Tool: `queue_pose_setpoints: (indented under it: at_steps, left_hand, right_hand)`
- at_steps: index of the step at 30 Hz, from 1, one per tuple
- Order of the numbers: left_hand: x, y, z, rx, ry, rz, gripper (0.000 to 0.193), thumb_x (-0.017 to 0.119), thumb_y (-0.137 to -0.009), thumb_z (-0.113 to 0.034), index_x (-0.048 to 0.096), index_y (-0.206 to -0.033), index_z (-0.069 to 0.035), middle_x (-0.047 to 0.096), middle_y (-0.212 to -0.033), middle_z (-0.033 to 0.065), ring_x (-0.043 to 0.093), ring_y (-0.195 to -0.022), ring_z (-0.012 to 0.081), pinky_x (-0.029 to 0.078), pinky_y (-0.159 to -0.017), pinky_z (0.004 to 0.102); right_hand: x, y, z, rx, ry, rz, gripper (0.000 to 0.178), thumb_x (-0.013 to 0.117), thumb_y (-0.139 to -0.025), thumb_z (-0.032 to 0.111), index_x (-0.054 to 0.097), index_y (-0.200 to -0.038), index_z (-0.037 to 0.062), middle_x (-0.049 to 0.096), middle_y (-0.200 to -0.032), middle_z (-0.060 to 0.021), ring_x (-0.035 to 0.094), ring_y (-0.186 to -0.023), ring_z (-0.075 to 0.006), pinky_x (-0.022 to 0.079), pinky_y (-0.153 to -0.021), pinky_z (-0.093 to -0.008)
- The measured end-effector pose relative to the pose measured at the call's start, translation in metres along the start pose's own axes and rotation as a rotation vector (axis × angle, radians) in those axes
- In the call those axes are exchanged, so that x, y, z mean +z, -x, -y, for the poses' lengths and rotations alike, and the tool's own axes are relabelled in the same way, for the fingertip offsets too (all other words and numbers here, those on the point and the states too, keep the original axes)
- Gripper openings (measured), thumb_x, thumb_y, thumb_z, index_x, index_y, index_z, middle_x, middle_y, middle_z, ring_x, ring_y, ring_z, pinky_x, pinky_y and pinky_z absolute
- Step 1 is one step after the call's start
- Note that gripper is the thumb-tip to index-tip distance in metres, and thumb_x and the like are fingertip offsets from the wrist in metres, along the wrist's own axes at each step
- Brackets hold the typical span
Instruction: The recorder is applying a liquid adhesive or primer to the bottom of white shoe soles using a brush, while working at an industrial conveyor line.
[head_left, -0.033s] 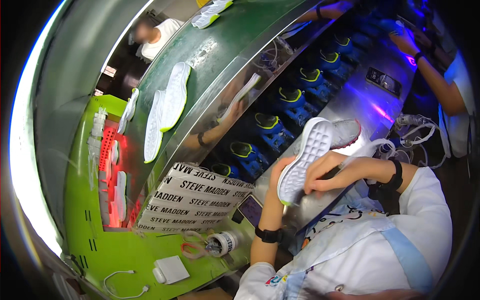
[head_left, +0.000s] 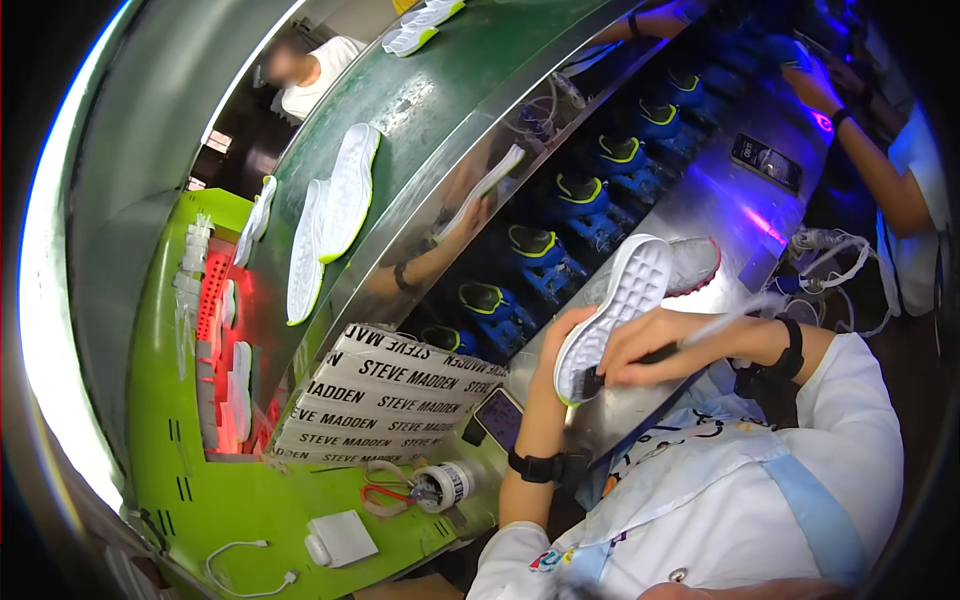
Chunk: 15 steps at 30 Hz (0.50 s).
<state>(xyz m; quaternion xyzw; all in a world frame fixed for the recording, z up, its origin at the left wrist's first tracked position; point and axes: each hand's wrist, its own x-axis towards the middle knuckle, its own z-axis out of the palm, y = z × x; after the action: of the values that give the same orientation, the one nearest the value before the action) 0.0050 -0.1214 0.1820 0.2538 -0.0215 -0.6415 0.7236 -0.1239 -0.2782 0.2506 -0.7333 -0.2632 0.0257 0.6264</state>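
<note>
My left hand [head_left: 562,338] grips the edge of a white shoe sole [head_left: 638,283], its waffle-like tread turned up. The sole has a yellow-green tip at its lower end. In my closed right hand [head_left: 650,345] is a small dark brush [head_left: 588,383], its head touching the tread near that lower end. The handle is mostly covered by my fingers. Just behind the sole, a grey shoe [head_left: 692,265] with reddish edging rests on the metal ledge [head_left: 660,215]. What lies directly under the sole is hidden.
Dark shoes with yellow-green collars [head_left: 580,188] line the conveyor. Soles [head_left: 350,190] lie on the green belt [head_left: 440,100]. A printed box [head_left: 390,400], a phone [head_left: 500,418], a tape roll [head_left: 443,487] and a white charger [head_left: 342,538] are near my left. A co-worker's arm [head_left: 880,175] reaches in at right.
My right hand has shifted slightly left, and the brush head now shows against the tread near the lower end. The sole and my left hand stay almost in place.
</note>
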Motion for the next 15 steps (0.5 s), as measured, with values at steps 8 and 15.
queue_pose_setpoints:
  at_steps: [8, 15]
  left_hand:
    - [0.032, -0.015, -0.010, -0.221, -0.374, -0.186, 0.033, 0.054, -0.085, -0.022, 0.060, -0.105, 0.004, 0.067, -0.091, 0.0135, 0.065, -0.074, 0.0200, 0.053, -0.068, 0.0269]
    - [0.076, -0.012, -0.020, 0.356, -0.537, 0.097, 0.041, 0.053, -0.085, -0.015, 0.049, -0.120, 0.006, 0.062, -0.103, 0.0159, 0.063, -0.082, 0.0200, 0.053, -0.073, 0.0285]
  right_hand:
    - [-0.026, 0.036, -0.001, 0.130, 0.206, 0.057, 0.017, 0.060, -0.083, 0.009, 0.067, -0.096, 0.0006, 0.064, -0.094, -0.0140, 0.061, -0.094, -0.0231, 0.047, -0.081, -0.0306]
    - [-0.028, 0.052, 0.030, -0.162, 0.337, -0.534, 0.015, 0.052, -0.083, 0.003, 0.064, -0.080, -0.0053, 0.066, -0.079, -0.0148, 0.065, -0.069, -0.0201, 0.052, -0.063, -0.0285]
